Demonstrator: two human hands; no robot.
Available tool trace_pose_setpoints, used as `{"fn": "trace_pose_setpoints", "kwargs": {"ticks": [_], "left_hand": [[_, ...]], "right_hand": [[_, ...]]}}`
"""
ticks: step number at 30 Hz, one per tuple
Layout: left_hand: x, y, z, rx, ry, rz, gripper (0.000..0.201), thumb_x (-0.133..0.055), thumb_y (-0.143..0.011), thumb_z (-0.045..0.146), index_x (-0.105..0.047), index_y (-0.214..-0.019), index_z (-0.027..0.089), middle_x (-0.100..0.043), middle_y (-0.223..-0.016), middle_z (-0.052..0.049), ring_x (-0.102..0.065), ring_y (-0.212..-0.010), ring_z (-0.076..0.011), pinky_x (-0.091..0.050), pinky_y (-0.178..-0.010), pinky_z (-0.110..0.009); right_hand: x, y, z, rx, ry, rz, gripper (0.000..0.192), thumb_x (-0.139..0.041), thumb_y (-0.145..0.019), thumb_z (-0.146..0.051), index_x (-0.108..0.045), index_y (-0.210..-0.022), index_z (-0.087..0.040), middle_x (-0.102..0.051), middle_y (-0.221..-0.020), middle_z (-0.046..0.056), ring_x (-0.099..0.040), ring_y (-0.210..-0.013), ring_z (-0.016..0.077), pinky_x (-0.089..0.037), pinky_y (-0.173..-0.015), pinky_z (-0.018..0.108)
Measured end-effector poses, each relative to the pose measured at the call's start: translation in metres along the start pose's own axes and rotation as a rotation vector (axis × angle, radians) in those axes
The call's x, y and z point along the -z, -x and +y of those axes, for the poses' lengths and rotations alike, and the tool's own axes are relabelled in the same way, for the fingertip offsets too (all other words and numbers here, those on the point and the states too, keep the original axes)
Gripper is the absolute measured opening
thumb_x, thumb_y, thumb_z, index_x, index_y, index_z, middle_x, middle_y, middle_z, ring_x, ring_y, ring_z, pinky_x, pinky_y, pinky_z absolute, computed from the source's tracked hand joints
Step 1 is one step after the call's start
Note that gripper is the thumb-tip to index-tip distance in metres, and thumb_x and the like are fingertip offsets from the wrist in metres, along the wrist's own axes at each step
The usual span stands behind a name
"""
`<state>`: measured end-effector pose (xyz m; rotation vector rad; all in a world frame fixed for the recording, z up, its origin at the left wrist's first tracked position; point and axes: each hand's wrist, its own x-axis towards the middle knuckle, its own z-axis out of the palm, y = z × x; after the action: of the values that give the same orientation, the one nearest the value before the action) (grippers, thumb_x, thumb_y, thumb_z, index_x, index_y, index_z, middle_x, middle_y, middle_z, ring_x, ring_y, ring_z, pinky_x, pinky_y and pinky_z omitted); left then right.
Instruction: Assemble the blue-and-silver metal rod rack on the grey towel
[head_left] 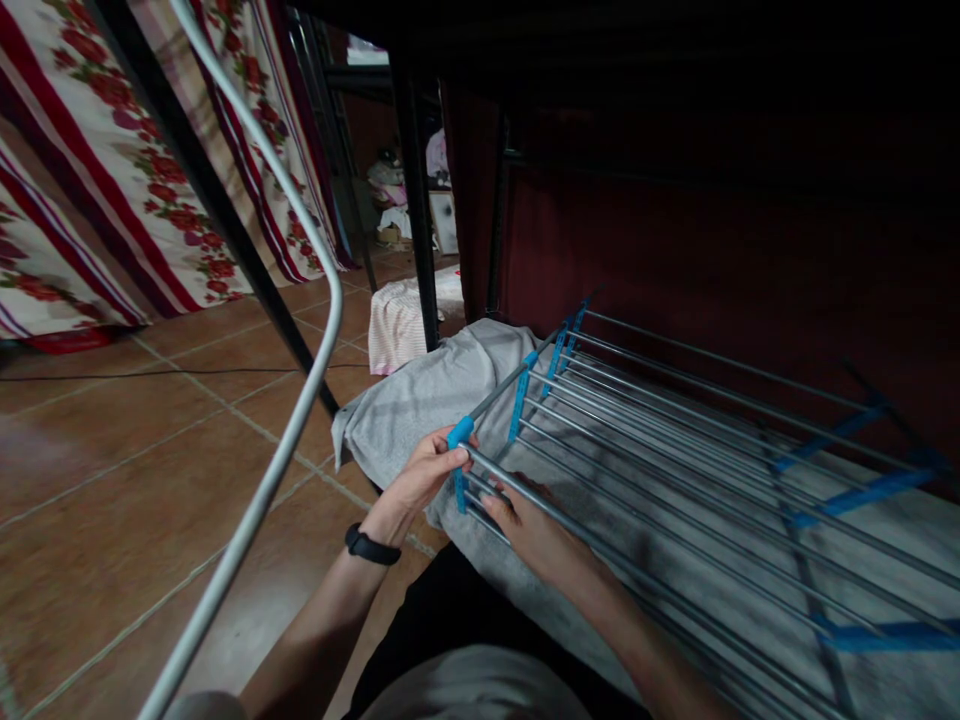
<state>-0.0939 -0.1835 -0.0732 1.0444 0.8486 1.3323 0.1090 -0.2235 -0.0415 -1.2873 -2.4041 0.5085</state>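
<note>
A metal rack of thin parallel rods with blue plastic joints, like a folding clothes drying rack [630, 420], lies across the grey cloth in front of me. My left hand [426, 470], with a black band on its wrist, is closed around the rack's near left corner, thumb on the blue corner joint [461, 432]. Just to the right, my right hand [529, 520] reaches beneath the thick outer rod [555, 505]. Its thumb and curled fingers grip the thinner rods below, close to the blue end strip; part of the fingers is hidden.
Grey cloth [420, 400] covers the low surface under the rack. A bent pale metal tube [300, 410] rises at left beside a black post [225, 230]. Beyond the tiled floor [112, 470] hang flowered curtains [172, 180]. A dark frame overhangs the rack.
</note>
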Motion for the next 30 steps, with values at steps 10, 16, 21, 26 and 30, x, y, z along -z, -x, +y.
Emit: {"fn": "trace_pose_setpoints", "kwargs": {"ticks": [10, 16, 21, 26, 30], "left_hand": [[-0.001, 0.003, -0.003, 0.022, 0.044, 0.021, 0.046, -0.096, -0.06, 0.044, -0.072, -0.085, 0.014, -0.058, -0.062, 0.001, -0.048, -0.057, -0.01, -0.037, -0.058, -0.021], [-0.004, 0.005, 0.004, 0.031, 0.126, 0.043, 0.061, -0.074, -0.075, 0.075, -0.073, -0.08, 0.014, -0.064, -0.071, -0.006, -0.057, -0.063, -0.0164, -0.047, -0.063, -0.028], [-0.016, 0.001, 0.013, 0.102, -0.006, 0.067, 0.071, -0.055, -0.081, 0.084, -0.068, -0.07, 0.016, -0.058, -0.059, -0.004, -0.051, -0.054, -0.0156, -0.043, -0.056, -0.028], [-0.026, 0.001, 0.013, 0.073, -0.086, 0.147, 0.072, -0.046, -0.086, 0.083, -0.066, -0.068, 0.017, -0.048, -0.05, 0.0, -0.046, -0.05, -0.0142, -0.039, -0.055, -0.027], [-0.03, 0.0, 0.011, 0.038, -0.121, 0.23, 0.068, -0.046, -0.089, 0.079, -0.065, -0.068, 0.017, -0.046, -0.047, 0.001, -0.044, -0.048, -0.014, -0.037, -0.054, -0.028]], "right_hand": [[0.014, 0.033, -0.027, 0.445, 0.313, 0.336, 0.04, -0.043, -0.102, -0.011, -0.057, -0.138, -0.016, -0.065, -0.14, 0.009, -0.056, -0.132, 0.0211, -0.042, -0.117, 0.038], [0.02, 0.013, -0.027, 0.069, 0.567, 0.152, 0.043, -0.047, -0.101, -0.01, -0.054, -0.143, -0.012, -0.073, -0.116, 0.014, -0.072, -0.09, 0.0219, -0.057, -0.073, 0.033], [0.024, 0.006, -0.034, 0.041, 0.59, 0.078, 0.042, -0.046, -0.098, -0.004, -0.057, -0.137, -0.014, -0.073, -0.11, 0.011, -0.073, -0.086, 0.0197, -0.054, -0.067, 0.031], [0.026, 0.006, -0.034, 0.046, 0.577, 0.09, 0.041, -0.042, -0.097, -0.004, -0.058, -0.133, -0.015, -0.073, -0.11, 0.01, -0.073, -0.084, 0.0192, -0.052, -0.066, 0.031], [0.027, 0.005, -0.033, 0.043, 0.545, 0.074, 0.037, -0.04, -0.1, -0.007, -0.058, -0.131, -0.016, -0.073, -0.108, 0.01, -0.073, -0.08, 0.0179, -0.05, -0.064, 0.031]]}}
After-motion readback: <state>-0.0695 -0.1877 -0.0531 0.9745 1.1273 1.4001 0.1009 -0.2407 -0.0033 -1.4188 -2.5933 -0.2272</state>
